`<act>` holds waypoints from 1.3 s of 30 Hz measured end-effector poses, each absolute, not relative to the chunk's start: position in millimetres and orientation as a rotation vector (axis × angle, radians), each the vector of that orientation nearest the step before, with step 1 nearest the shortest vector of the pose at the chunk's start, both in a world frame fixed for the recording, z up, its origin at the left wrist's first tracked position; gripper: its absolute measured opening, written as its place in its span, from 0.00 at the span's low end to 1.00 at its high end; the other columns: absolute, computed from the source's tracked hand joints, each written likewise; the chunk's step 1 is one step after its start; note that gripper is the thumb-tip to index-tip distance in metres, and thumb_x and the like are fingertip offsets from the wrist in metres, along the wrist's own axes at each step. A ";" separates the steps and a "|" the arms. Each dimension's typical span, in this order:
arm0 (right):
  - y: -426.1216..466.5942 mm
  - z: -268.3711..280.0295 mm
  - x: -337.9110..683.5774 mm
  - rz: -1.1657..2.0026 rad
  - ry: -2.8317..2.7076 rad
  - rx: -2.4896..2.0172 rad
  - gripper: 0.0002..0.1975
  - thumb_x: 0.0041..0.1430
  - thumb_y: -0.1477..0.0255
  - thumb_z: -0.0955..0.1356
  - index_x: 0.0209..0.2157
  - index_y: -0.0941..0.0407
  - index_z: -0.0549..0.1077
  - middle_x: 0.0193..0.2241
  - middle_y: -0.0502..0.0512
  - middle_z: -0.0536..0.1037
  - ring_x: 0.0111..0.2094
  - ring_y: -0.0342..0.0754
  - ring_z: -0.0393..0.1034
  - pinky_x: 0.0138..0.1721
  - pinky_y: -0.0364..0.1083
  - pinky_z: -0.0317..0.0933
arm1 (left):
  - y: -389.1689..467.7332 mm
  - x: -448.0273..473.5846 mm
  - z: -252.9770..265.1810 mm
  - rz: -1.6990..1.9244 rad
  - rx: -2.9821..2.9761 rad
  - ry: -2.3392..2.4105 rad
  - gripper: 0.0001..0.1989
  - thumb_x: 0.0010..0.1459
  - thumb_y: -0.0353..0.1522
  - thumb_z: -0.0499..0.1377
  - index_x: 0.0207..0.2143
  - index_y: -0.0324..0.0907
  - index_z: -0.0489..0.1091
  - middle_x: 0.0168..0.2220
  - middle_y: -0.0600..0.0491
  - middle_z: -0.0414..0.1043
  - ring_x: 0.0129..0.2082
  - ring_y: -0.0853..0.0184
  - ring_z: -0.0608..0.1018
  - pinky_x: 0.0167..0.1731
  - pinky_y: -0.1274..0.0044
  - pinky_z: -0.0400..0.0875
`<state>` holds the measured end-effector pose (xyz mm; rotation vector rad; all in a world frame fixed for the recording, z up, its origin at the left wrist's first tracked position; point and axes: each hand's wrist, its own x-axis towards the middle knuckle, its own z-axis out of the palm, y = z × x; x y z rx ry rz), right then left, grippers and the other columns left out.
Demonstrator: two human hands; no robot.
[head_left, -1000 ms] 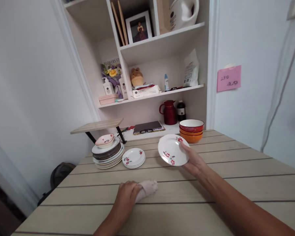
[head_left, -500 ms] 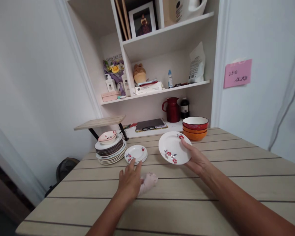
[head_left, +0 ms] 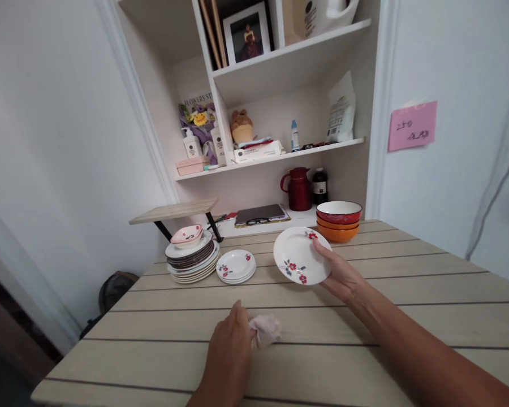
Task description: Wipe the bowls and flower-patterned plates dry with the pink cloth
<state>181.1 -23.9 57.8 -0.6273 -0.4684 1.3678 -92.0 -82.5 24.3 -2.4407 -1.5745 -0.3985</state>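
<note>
My right hand grips a white plate with red flowers by its right edge, thumb on top. It is tilted toward me above the table. Lower and to the left, my left hand is closed on a crumpled pale pink cloth, which sticks out on the thumb side. Beyond that hand lies a small stack of matching flowered plates. Left of it stands a taller stack of mixed plates, topped by a pink-rimmed bowl.
Orange and red bowls are stacked at the back right of the slatted table. A small wooden riser stands at the back left. Behind are a dark laptop with glasses, a red jug and a dark bottle.
My left hand has drawn back toward me from the small plate stack, its fingers curling in, and the cloth has come along. My right hand and its plate have hardly moved.
</note>
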 end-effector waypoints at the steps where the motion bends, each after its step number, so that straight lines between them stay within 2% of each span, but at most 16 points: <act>1: -23.6 57.7 181.2 1.362 -0.465 -0.628 0.14 0.61 0.73 0.69 0.49 0.52 0.75 0.40 0.55 0.84 0.43 0.55 0.78 0.56 0.59 0.66 | -85.7 -92.3 21.0 -0.415 -2.443 -1.564 0.12 0.60 0.23 0.52 0.42 0.42 0.71 0.37 0.49 0.79 0.34 0.62 0.79 0.34 0.75 0.69; 4: -22.1 57.3 183.2 1.358 -0.469 -0.630 0.18 0.60 0.73 0.70 0.52 0.53 0.73 0.41 0.55 0.84 0.44 0.54 0.78 0.57 0.59 0.65 | -94.2 -94.1 10.7 -0.577 -2.441 -1.357 0.12 0.57 0.20 0.51 0.32 0.44 0.69 0.26 0.54 0.75 0.28 0.64 0.76 0.32 0.75 0.65; 8: -20.7 56.2 182.9 1.392 -0.446 -0.606 0.19 0.61 0.73 0.69 0.54 0.54 0.71 0.42 0.57 0.84 0.44 0.54 0.79 0.57 0.58 0.65 | -93.7 -96.0 8.4 -0.970 -2.485 -1.152 0.14 0.55 0.20 0.50 0.32 0.46 0.69 0.27 0.55 0.75 0.27 0.65 0.75 0.31 0.75 0.66; 12: -25.2 55.9 166.3 1.516 -0.502 -0.550 0.22 0.62 0.67 0.69 0.56 0.56 0.69 0.45 0.60 0.83 0.46 0.57 0.78 0.55 0.59 0.66 | -73.6 -86.2 34.8 -1.414 -2.400 -1.479 0.06 0.60 0.30 0.52 0.33 0.46 0.68 0.29 0.53 0.75 0.29 0.64 0.77 0.29 0.75 0.69; 14: -29.6 56.7 153.8 1.598 -0.526 -0.518 0.23 0.63 0.62 0.67 0.57 0.58 0.69 0.46 0.63 0.82 0.47 0.57 0.77 0.55 0.59 0.66 | -58.2 -75.4 51.6 -1.648 -2.322 -1.591 0.05 0.62 0.35 0.53 0.36 0.45 0.67 0.32 0.53 0.76 0.32 0.63 0.78 0.32 0.74 0.71; 17: -35.2 57.7 139.2 1.692 -0.543 -0.504 0.24 0.64 0.59 0.65 0.55 0.60 0.70 0.46 0.65 0.82 0.46 0.58 0.78 0.54 0.60 0.65 | -32.3 -55.8 65.7 -1.857 -2.318 -1.459 0.12 0.63 0.32 0.52 0.48 0.44 0.66 0.44 0.48 0.77 0.43 0.62 0.79 0.40 0.72 0.73; 19: -35.7 57.1 135.9 1.684 -0.513 -0.526 0.24 0.65 0.59 0.64 0.54 0.61 0.71 0.45 0.65 0.82 0.44 0.58 0.78 0.54 0.58 0.65 | -15.5 -43.4 65.3 -1.811 -2.359 -1.308 0.19 0.63 0.28 0.51 0.56 0.44 0.63 0.48 0.46 0.76 0.47 0.62 0.79 0.45 0.70 0.72; 21: -33.0 55.1 137.8 1.642 -0.458 -0.562 0.22 0.65 0.60 0.65 0.52 0.61 0.72 0.42 0.63 0.83 0.42 0.57 0.79 0.53 0.57 0.66 | -1.7 -32.7 60.2 -1.671 -2.322 -1.233 0.22 0.62 0.26 0.51 0.59 0.44 0.62 0.47 0.46 0.77 0.46 0.61 0.78 0.46 0.68 0.72; 26: -19.6 48.8 153.5 1.586 -0.407 -0.503 0.20 0.65 0.62 0.64 0.49 0.62 0.73 0.38 0.62 0.84 0.39 0.55 0.80 0.51 0.54 0.67 | 9.1 -11.7 44.8 -1.295 -2.339 -0.894 0.18 0.63 0.23 0.51 0.53 0.41 0.68 0.41 0.47 0.78 0.41 0.61 0.78 0.48 0.64 0.70; 30: -14.6 47.1 162.8 1.595 -0.396 -0.521 0.21 0.65 0.59 0.64 0.47 0.62 0.73 0.33 0.62 0.84 0.34 0.54 0.80 0.43 0.53 0.70 | 0.0 -1.1 36.7 -1.057 -2.433 -0.556 0.17 0.63 0.21 0.51 0.51 0.41 0.70 0.44 0.47 0.78 0.46 0.62 0.78 0.51 0.64 0.68; 33: -15.4 49.1 163.6 1.609 -0.386 -0.539 0.22 0.65 0.57 0.63 0.46 0.62 0.73 0.33 0.62 0.84 0.33 0.55 0.80 0.40 0.53 0.71 | -7.1 0.6 36.6 -0.977 -2.366 -0.630 0.16 0.62 0.21 0.54 0.48 0.44 0.72 0.48 0.49 0.77 0.51 0.60 0.75 0.54 0.62 0.65; 36: -17.0 52.0 161.6 1.598 -0.384 -0.536 0.23 0.65 0.57 0.63 0.48 0.62 0.72 0.37 0.64 0.84 0.37 0.55 0.80 0.42 0.53 0.71 | -11.0 -1.4 37.8 -0.966 -2.253 -0.806 0.14 0.60 0.24 0.58 0.44 0.49 0.74 0.52 0.49 0.73 0.53 0.56 0.72 0.51 0.61 0.65; 39: -17.5 52.8 159.7 1.596 -0.389 -0.557 0.23 0.64 0.57 0.64 0.49 0.62 0.71 0.37 0.64 0.84 0.37 0.56 0.80 0.42 0.54 0.71 | -11.1 -3.3 35.1 -0.923 -2.248 -0.837 0.13 0.61 0.24 0.58 0.44 0.48 0.74 0.42 0.49 0.73 0.42 0.60 0.75 0.40 0.70 0.68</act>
